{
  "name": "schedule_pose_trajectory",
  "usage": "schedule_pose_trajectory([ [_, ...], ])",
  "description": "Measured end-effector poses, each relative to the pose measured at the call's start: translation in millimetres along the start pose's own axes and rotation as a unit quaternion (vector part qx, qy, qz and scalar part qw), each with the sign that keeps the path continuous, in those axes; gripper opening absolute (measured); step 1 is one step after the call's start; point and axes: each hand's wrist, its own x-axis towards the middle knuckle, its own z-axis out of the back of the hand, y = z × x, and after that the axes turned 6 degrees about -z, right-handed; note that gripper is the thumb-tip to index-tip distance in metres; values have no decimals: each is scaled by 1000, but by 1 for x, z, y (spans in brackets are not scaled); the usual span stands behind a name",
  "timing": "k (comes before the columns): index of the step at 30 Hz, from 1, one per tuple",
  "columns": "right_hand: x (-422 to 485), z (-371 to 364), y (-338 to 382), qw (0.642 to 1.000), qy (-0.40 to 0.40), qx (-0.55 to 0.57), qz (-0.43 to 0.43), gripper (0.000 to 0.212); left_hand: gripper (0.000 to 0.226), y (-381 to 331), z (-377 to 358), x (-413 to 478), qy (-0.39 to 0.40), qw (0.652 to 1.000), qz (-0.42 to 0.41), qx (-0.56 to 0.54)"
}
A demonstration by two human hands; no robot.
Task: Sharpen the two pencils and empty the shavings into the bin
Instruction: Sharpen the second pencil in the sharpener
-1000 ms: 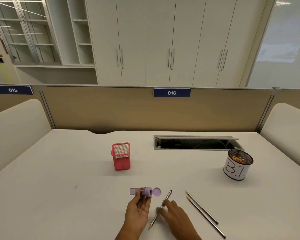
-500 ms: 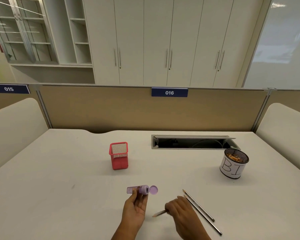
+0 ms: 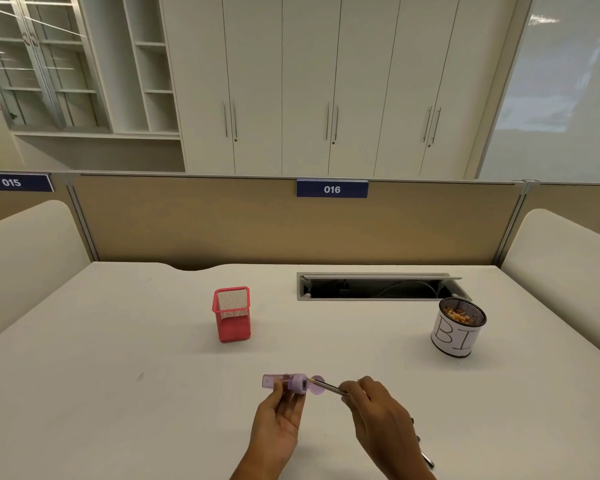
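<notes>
My left hand (image 3: 278, 420) holds a purple sharpener (image 3: 286, 381) sideways above the desk, its round lid hanging open at the right end. My right hand (image 3: 381, 417) pinches a dark pencil (image 3: 328, 386) whose tip points at the sharpener's opening, just touching or a hair short of it. Two more pencils (image 3: 426, 457) lie on the desk behind my right hand, mostly hidden by it. The bin (image 3: 457, 329), a black mesh cup wrapped in white paper lettered "BI", stands at the right with orange shavings inside.
A red mesh pencil holder (image 3: 232, 315) stands left of centre on the white desk (image 3: 118, 375). An open cable tray (image 3: 378, 287) is cut into the desk at the back. A tan partition closes the far edge; padded dividers flank both sides.
My right hand picked the pencil up off the desk and brought its tip to the sharpener's opening. The left hand kept the sharpener almost still.
</notes>
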Motion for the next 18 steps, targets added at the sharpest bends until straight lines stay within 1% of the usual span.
schedule_pose_trajectory([
  [1, -1, 1, 0, 1000, 5, 4, 2, 32, 24, 0, -1, -1, 0, 1000, -1, 1],
  [3, -1, 6, 1, 1000, 14, 17, 9, 12, 24, 1, -2, -3, -3, 1000, -2, 2],
  [4, -1, 8, 2, 999, 20, 25, 11, 7, 23, 1, -2, -3, -5, 1000, -3, 4],
  [7, -3, 8, 0, 998, 24, 43, 34, 15, 22, 3, -3, -4, -6, 1000, -8, 13],
  [10, -4, 5, -2, 997, 23, 41, 62, 45, 20, 7, -3, -6, 2, 999, -17, 39],
  [11, -4, 3, -4, 997, 24, 38, 62, 51, 19, 8, -3, -6, 7, 998, -23, 52],
  [12, -3, 4, -5, 997, 17, 36, 64, 49, 19, 9, -2, -5, 12, 997, -29, 65],
  [14, -3, 3, -10, 995, -22, 21, 91, 24, 18, 10, -2, -5, 21, 995, -35, 87],
  [15, -4, 1, -12, 995, -30, 16, 93, 22, 19, 11, -3, -4, 25, 994, -36, 97],
  [17, -7, -6, -17, 993, -36, 0, 111, 32, 19, 12, -5, -4, 28, 992, -38, 115],
  [18, -8, -6, -18, 994, -28, -5, 110, 29, 19, 13, -7, -4, 27, 991, -40, 126],
])
